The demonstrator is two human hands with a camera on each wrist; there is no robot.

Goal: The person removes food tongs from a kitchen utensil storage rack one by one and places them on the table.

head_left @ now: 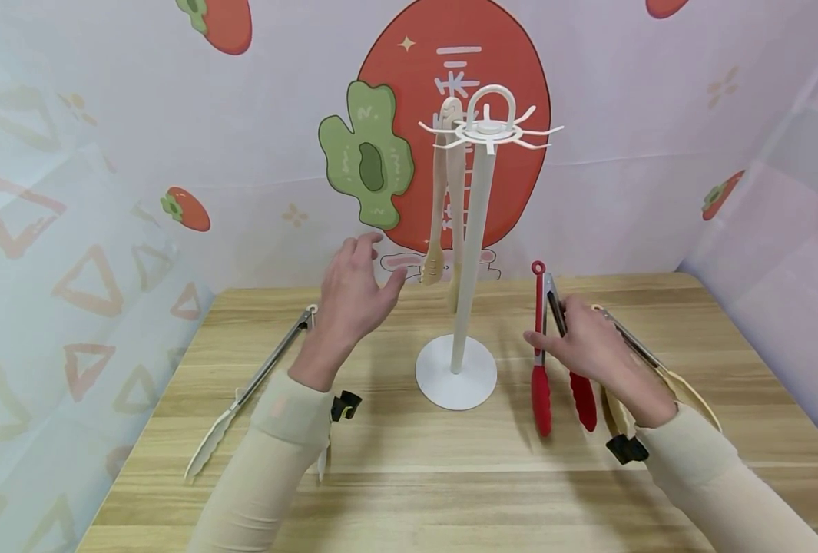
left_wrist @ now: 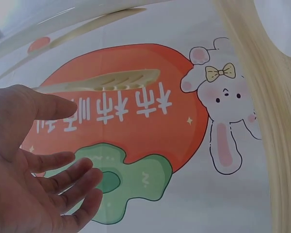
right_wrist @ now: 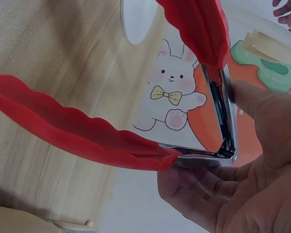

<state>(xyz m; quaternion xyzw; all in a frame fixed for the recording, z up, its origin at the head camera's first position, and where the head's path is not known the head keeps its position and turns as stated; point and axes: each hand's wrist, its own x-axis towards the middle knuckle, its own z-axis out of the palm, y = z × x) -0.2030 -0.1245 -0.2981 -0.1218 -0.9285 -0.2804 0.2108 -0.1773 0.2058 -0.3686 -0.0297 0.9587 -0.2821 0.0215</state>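
Note:
My right hand [head_left: 584, 338] holds a pair of red-tipped metal tongs [head_left: 541, 399], its thumb across one arm and fingers at the other. In the right wrist view the tongs [right_wrist: 77, 131] are spread wide, their hinge beside the palm. My left hand [head_left: 353, 284] is raised, fingers relaxed and empty, left of some beige tongs [head_left: 432, 265]. Those hang from a hook of a white stand [head_left: 474, 253]; one end [left_wrist: 126, 80] shows beyond the left hand in the left wrist view.
White-tipped tongs [head_left: 215, 442] lie on the wooden table [head_left: 436, 491] at the left, partly behind the left forearm. Cream-tipped tongs [head_left: 685, 392] lie at the right, partly under the right forearm. A printed cloth [head_left: 270, 153] stands behind the table.

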